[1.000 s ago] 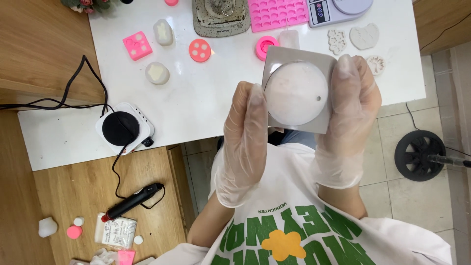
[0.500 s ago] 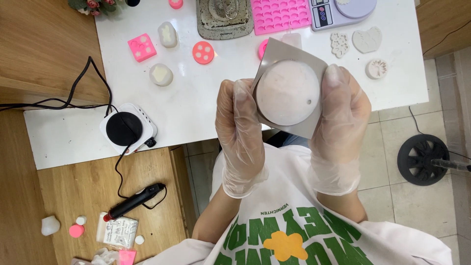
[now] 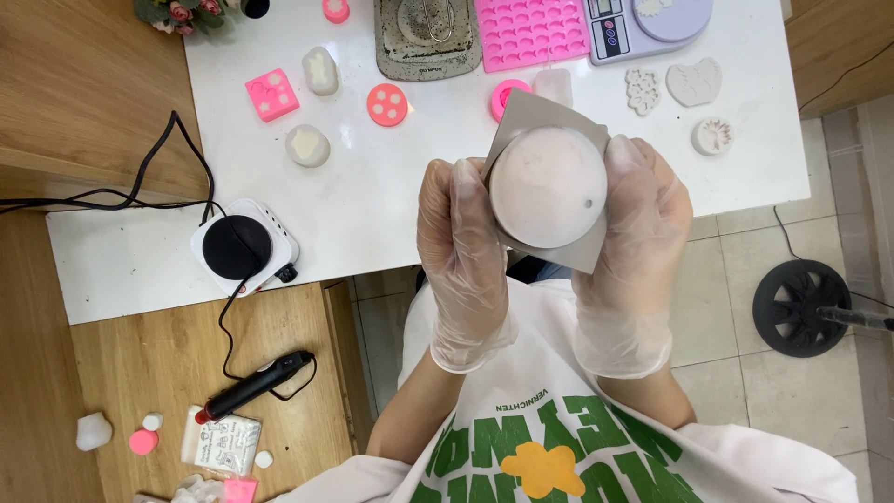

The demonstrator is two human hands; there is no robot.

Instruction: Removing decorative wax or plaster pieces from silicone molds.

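While both gloved hands are raised above the near edge of the white tabletop, the left hand and right hand clamp opposite sides of a grey square plate carrying a pale round disc. The disc looks stiff, smooth and probably brittle; it is best gripped at its rim, the plate beneath supporting it. A small black hotplate sits left.
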